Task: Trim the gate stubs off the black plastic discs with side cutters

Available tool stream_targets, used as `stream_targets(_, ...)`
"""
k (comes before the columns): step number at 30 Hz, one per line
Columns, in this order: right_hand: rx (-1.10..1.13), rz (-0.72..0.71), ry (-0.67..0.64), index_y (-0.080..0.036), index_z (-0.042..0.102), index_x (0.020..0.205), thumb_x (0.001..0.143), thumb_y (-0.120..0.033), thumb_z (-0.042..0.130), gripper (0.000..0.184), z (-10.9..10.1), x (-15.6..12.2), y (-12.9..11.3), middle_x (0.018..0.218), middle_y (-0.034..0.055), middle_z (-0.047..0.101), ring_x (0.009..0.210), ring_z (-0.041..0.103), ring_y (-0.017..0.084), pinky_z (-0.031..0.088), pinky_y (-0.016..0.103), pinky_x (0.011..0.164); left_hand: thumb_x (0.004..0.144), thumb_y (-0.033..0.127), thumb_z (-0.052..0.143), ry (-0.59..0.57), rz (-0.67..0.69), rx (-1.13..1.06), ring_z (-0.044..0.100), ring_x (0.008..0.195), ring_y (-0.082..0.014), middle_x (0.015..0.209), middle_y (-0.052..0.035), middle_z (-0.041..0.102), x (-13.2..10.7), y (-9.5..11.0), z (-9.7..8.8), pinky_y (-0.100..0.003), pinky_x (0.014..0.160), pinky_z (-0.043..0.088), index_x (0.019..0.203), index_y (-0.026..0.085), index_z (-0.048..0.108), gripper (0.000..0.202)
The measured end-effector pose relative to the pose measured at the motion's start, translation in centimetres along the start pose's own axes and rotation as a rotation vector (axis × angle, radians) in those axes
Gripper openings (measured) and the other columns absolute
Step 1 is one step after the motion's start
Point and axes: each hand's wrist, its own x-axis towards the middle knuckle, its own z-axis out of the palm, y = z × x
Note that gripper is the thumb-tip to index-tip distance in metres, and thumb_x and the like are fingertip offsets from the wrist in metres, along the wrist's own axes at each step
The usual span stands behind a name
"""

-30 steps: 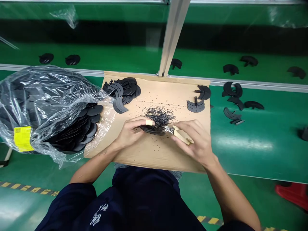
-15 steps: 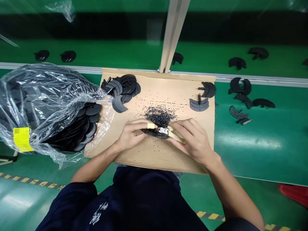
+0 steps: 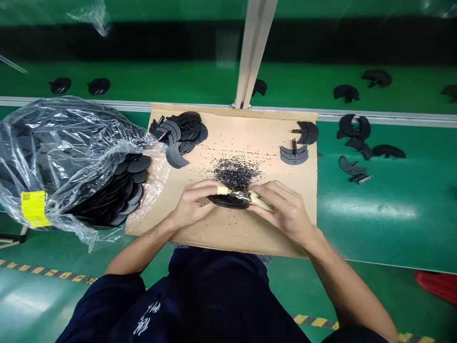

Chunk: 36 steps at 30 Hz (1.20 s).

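My left hand (image 3: pixel 194 202) is closed on the edge of a black curved plastic part (image 3: pixel 230 202), held just above the cardboard. A pale band of tape wraps one of its fingertips. In my right hand (image 3: pixel 285 205) is a pair of cutting pliers (image 3: pixel 262 202) with cream handles. Their metal jaws point left and meet the part's upper side; whether they are closed on it I cannot tell. Just beyond both hands lies a heap of tiny black plastic bits (image 3: pixel 235 171), some scattered loosely around it.
A cardboard sheet (image 3: pixel 207 238) covers the middle of the green table (image 3: pixel 374 214). At left lies a clear plastic bag (image 3: pixel 71 138) full of black discs. More curved parts lie in a pile (image 3: pixel 183 133) at the cardboard's back left and at its right (image 3: pixel 294 155). A metal post (image 3: pixel 255 52) rises behind.
The pliers have turned a little in my right hand, so their jaws show as bare metal where a white marked patch showed before. Both hands stay in nearly the same place.
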Motion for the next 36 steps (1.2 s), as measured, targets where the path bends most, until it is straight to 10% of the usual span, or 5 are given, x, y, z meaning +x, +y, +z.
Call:
stream_targets(13, -0.621, 0.105, -0.105, -0.014, 0.065, 0.123, 0.108, -0.038, 0.044, 0.036, -0.3, 0.8, 0.2, 0.093, 0.014, 0.068, 0.086, 0.054, 0.028, 0.035, 0.037, 0.068, 0.099, 0.068, 0.05, 0.048, -0.632, -0.521, 0.076, 0.091, -0.0257, 0.096, -0.0125, 0.079, 1.6, -1.8, -2.6, -0.038, 0.076, 0.065, 0.109, 0.015, 0.074, 0.058)
stream_targets(21, -0.599, 0.137, 0.073, -0.015, 0.062, 0.129, 0.107, -0.035, 0.048, 0.033, -0.1, -0.8, -0.2, 0.094, 0.0115, 0.068, 0.084, 0.056, 0.025, 0.04, 0.036, 0.07, 0.094, 0.056, 0.063, -0.05, -0.193, 0.459, 0.066, 0.122, -0.0322, 0.127, -0.0155, 0.072, 11.8, -3.7, -10.7, -0.047, 0.109, 0.052, 0.126, 0.015, 0.07, 0.053)
stream_targets(26, -0.465, 0.244, 0.046, -0.018, 0.064, 0.125, 0.107, -0.033, 0.048, 0.029, 0.9, -2.6, 0.8, 0.098, 0.0112, 0.068, 0.085, 0.059, 0.024, 0.043, 0.035, 0.071, 0.091, 0.033, 0.062, -0.139, -0.385, 0.961, 0.056, 0.136, -0.0332, 0.139, -0.0184, 0.064, 19.6, -7.3, -13.9, -0.045, 0.119, 0.042, 0.133, 0.011, 0.062, 0.047)
stream_targets(31, -0.4, 0.305, 0.052, -0.022, 0.062, 0.135, 0.106, -0.03, 0.05, 0.032, 1.2, -4.5, 1.8, 0.107, 0.012, 0.069, 0.094, 0.061, 0.026, 0.046, 0.036, 0.075, 0.072, 0.036, 0.08, -0.167, -0.49, 0.958, 0.06, 0.128, -0.0417, 0.115, -0.0191, 0.072, 24.5, -10.3, -12.2, -0.052, 0.112, 0.046, 0.107, 0.015, 0.072, 0.041)
stream_targets(36, -0.36, 0.332, 0.031, -0.023, 0.064, 0.133, 0.106, -0.03, 0.051, 0.031, 1.4, -4.9, 2.6, 0.11, 0.0124, 0.07, 0.1, 0.061, 0.027, 0.049, 0.038, 0.08, 0.084, 0.031, 0.07, -0.276, -0.419, 0.738, 0.064, 0.124, -0.0354, 0.12, -0.0165, 0.074, 29.2, -12.5, -5.0, -0.047, 0.11, 0.049, 0.105, 0.013, 0.075, 0.028)
